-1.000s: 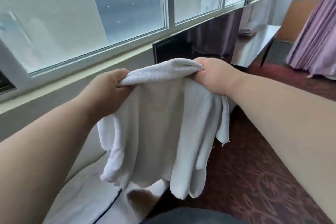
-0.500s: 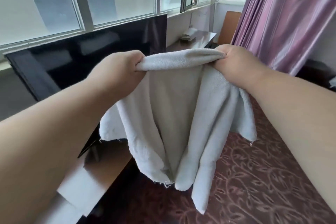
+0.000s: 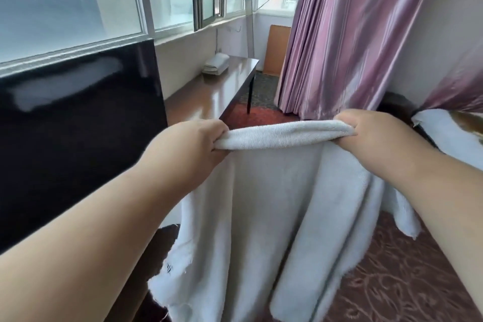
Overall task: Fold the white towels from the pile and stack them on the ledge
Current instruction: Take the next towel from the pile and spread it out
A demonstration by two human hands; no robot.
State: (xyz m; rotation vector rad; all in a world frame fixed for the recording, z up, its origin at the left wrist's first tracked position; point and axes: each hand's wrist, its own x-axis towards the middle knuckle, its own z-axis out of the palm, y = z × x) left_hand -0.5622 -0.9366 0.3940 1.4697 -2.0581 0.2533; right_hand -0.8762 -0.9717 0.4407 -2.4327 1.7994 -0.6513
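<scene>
two hands hold one white towel [image 3: 274,204] up in the air: the left hand [image 3: 193,144] pinches its top fold at one end, the right hand [image 3: 373,136] pinches the other. the fold stretches between them and the rest hangs below, over the patterned carpet [image 3: 392,282].

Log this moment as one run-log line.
phase: folding | left hand grips white towel | right hand grips towel | towel hangs | folded towels on ledge

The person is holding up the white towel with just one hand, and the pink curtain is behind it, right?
Not quite. Both hands hold the white towel: the left hand and the right hand each grip an end of its top edge, as the head view shows. The pink curtain is behind it.
</scene>
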